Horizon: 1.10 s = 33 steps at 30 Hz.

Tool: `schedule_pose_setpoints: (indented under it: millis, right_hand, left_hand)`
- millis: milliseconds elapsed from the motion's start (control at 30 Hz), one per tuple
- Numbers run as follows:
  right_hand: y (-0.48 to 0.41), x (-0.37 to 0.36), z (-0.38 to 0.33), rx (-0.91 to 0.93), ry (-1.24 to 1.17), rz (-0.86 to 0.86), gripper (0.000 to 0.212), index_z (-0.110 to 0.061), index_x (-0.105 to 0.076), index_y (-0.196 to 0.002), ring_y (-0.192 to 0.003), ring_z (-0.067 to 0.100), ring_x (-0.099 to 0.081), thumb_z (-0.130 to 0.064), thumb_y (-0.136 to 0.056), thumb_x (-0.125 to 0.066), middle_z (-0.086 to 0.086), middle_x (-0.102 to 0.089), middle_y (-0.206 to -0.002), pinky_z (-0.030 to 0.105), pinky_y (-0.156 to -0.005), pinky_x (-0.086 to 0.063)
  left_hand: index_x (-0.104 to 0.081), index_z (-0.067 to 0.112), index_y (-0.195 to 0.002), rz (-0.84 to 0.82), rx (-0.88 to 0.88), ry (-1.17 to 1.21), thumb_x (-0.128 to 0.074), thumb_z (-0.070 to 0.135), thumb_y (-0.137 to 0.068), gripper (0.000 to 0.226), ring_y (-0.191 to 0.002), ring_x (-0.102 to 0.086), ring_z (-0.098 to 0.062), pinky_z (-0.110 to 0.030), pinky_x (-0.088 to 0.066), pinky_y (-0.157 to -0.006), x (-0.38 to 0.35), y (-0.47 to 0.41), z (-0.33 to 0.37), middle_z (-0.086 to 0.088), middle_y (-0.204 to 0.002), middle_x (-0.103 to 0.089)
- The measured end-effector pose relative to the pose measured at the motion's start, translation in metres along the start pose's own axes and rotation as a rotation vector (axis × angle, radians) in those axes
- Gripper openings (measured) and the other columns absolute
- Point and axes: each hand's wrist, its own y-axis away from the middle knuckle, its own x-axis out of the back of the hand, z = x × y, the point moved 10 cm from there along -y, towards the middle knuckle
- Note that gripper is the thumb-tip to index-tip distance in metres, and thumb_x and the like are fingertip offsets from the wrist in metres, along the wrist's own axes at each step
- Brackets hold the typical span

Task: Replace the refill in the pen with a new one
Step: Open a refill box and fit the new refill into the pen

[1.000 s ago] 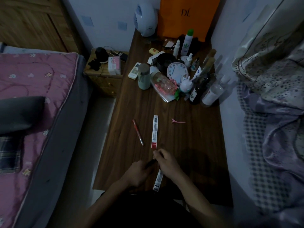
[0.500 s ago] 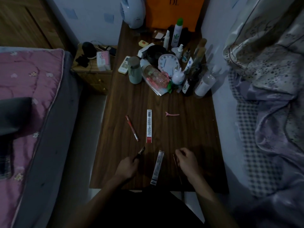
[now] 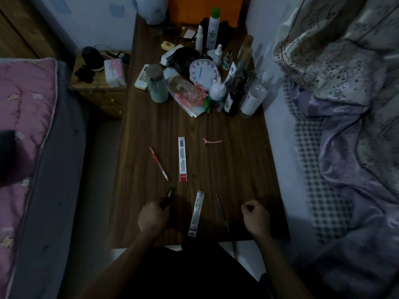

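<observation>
My left hand [image 3: 152, 217] grips a dark pen barrel [image 3: 168, 197] near the front left of the wooden table [image 3: 237, 169], its tip pointing up and away. My right hand [image 3: 255, 215] rests at the front right with fingers curled and nothing in it. A thin refill [image 3: 222, 212] lies on the table to the left of it. Between my hands lies a refill packet [image 3: 196, 213]. A second packet with a red end [image 3: 182, 159] and a red pen [image 3: 158, 163] lie further back.
A pink hair clip [image 3: 212, 142] lies mid-table. Bottles, a clock [image 3: 204, 74], a cup [image 3: 157, 86] and jars crowd the far end. A pink-covered bed [image 3: 26, 147] is on the left. Bedding [image 3: 345, 104] is heaped on the right. A nightstand [image 3: 101, 87] stands beside the table.
My hands were together at the pen and have moved apart. The right hand pulled the thin refill out, laid it on the table and moved right, while the left keeps the barrel.
</observation>
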Motion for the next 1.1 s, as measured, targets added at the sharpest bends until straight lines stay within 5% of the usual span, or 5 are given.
schedule_pose_setpoints:
  millis: [133,233,433,700,1100]
  right_hand:
    - [-0.002,-0.006,0.005,0.007,0.059,-0.005,0.013,-0.014,-0.066,-0.106,-0.073,0.005,-0.053,-0.019,-0.095,-0.062,0.0,-0.063,-0.094,0.019,-0.058,-0.038]
    - [-0.003,-0.013,0.0,0.065,0.1,-0.024,0.013,-0.016,-0.065,-0.105,-0.073,0.001,-0.052,-0.017,-0.092,-0.066,-0.002,-0.064,-0.095,0.012,-0.058,-0.036]
    - [-0.006,-0.022,-0.021,0.156,0.182,-0.058,0.021,-0.018,-0.064,-0.111,-0.091,0.011,-0.06,-0.017,-0.09,-0.068,-0.004,-0.066,-0.103,0.026,-0.078,-0.052]
    - [-0.012,-0.029,-0.028,0.242,0.291,-0.094,0.017,-0.019,-0.069,-0.105,-0.094,0.016,-0.064,-0.021,-0.088,-0.07,0.0,-0.07,-0.105,0.034,-0.081,-0.056]
    - [-0.017,-0.026,-0.027,0.252,0.254,-0.078,0.011,-0.019,-0.071,-0.099,-0.089,0.018,-0.065,-0.019,-0.092,-0.063,0.0,-0.07,-0.099,0.029,-0.074,-0.051]
  left_hand:
    - [-0.07,0.021,-0.102,0.015,0.06,-0.025,-0.064,0.049,-0.078,0.038,-0.067,-0.063,-0.021,-0.025,-0.04,-0.057,-0.002,-0.002,-0.006,0.001,-0.074,-0.064]
    - [-0.065,0.032,-0.112,0.002,0.039,-0.046,-0.063,0.054,-0.076,0.042,-0.078,-0.068,-0.021,-0.025,-0.039,-0.058,-0.002,-0.004,-0.006,0.002,-0.089,-0.07]
    - [-0.062,0.031,-0.111,0.026,0.007,-0.07,-0.061,0.056,-0.078,0.041,-0.078,-0.064,-0.018,-0.027,-0.042,-0.062,0.001,-0.001,-0.001,0.002,-0.097,-0.069]
    - [-0.065,0.02,-0.094,-0.153,-0.217,-0.122,-0.054,0.039,-0.086,0.023,-0.081,-0.069,-0.023,-0.038,-0.059,-0.072,-0.038,0.016,0.079,-0.001,-0.089,-0.069]
    - [-0.065,0.026,-0.103,-0.202,-0.368,-0.192,-0.056,0.051,-0.085,0.032,-0.087,-0.069,-0.022,-0.029,-0.048,-0.066,-0.103,0.035,0.146,-0.001,-0.098,-0.072]
